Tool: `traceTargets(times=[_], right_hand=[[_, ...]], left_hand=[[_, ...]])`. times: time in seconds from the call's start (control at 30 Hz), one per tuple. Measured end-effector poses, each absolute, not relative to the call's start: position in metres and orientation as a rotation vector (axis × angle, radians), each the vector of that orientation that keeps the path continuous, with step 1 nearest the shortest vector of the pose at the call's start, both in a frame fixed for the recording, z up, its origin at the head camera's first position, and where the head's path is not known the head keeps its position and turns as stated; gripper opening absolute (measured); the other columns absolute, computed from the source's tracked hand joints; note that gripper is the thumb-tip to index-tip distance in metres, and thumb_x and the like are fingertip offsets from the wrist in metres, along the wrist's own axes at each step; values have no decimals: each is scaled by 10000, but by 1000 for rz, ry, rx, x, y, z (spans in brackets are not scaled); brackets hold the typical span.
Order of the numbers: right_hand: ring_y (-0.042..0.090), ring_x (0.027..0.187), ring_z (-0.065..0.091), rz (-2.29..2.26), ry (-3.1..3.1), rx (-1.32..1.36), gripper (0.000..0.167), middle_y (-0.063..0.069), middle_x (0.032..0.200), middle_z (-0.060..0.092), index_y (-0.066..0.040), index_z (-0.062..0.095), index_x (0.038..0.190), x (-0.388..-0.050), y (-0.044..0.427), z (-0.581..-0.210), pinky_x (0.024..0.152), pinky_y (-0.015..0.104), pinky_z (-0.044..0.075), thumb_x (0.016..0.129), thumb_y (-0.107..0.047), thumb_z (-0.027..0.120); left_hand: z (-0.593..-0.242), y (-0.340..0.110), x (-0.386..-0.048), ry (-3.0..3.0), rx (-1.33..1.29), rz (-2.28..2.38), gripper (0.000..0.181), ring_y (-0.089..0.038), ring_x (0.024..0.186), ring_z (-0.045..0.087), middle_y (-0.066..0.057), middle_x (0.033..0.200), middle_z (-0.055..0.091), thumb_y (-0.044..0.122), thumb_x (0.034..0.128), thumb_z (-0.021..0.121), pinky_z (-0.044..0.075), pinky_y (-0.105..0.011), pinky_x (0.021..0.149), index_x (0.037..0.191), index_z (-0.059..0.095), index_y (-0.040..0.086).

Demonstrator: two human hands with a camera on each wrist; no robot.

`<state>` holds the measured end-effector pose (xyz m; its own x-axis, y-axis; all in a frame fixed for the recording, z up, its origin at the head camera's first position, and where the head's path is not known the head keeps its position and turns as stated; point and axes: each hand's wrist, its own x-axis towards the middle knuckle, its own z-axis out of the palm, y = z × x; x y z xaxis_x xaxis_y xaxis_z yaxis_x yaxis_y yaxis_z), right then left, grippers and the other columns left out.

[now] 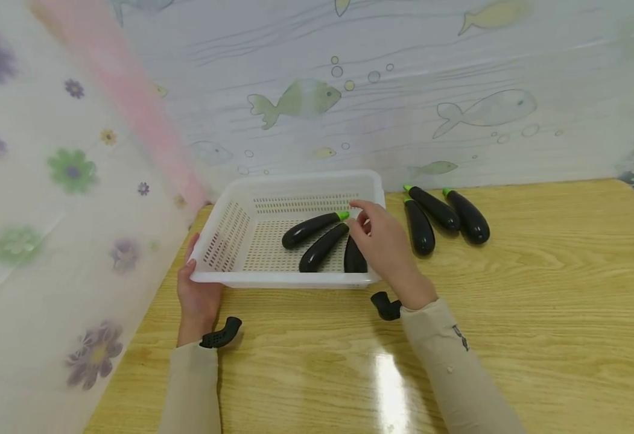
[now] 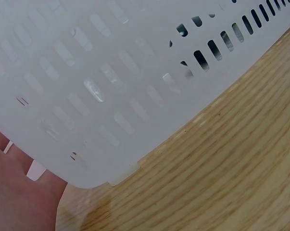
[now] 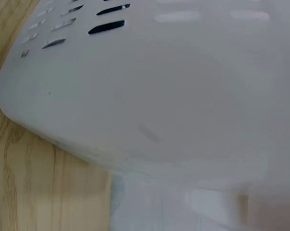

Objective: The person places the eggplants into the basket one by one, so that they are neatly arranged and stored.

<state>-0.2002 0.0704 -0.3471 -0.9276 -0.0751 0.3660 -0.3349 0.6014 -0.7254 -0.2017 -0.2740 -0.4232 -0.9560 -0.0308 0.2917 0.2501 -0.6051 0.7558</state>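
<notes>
A white plastic basket with slotted walls stands on the wooden table. Inside it lie three black eggplants with green stem ends: an upper one, a middle one and a right one partly covered by my hand. My left hand grips the basket's near left corner, its thumb at the rim; the left wrist view shows fingers against the outer wall. Over the basket's right side hovers my right hand, thumb and index finger apart, nothing visible between them. The right wrist view mostly shows the basket wall.
Right of the basket, three more eggplants lie close together on the table: a left one, a middle one and a right one. A patterned sheet hangs behind the table, and another flowered sheet borders the left side.
</notes>
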Motion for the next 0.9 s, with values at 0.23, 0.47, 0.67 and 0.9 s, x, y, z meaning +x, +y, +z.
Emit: traceTargets(times=[0.23,0.47,0.67,0.9], right_hand=[[118,693,520,1271,-2549,298,345,-29,843,518,-167,513,1226,-202,78,-345,542,303,401,906,-294,487],[119,708,546,1266,-2529,296,342,-34,859,553,-171,525,1218,-203,84,-344,555,305,415,909,-307,474],[128,727,547,1281,-2538,246,336,-25,882,566,-185,537,1212,-204,91,-344,579,311,424,906,-310,478],[141,725,561,1259,-2532,224,341,-2,888,580,-167,546,1204,-206,100,-344,592,323,425,912,-319,461]], left_hand=[[-422,-273,-202,-1294,-372,-2662,533,-301,1320,144,-80,1458,188,241,885,317,72,-504,1031,1412,238,207],[-422,-272,-202,-1287,-374,-2657,532,-301,1320,141,-83,1458,189,234,883,306,72,-494,1034,1411,244,205],[-422,-273,-203,-1271,-368,-2668,534,-296,1323,140,-78,1460,185,233,884,315,77,-486,1035,1412,243,202],[-423,-274,-203,-1271,-381,-2663,548,-299,1321,142,-86,1459,184,237,878,341,65,-494,1033,1413,233,195]])
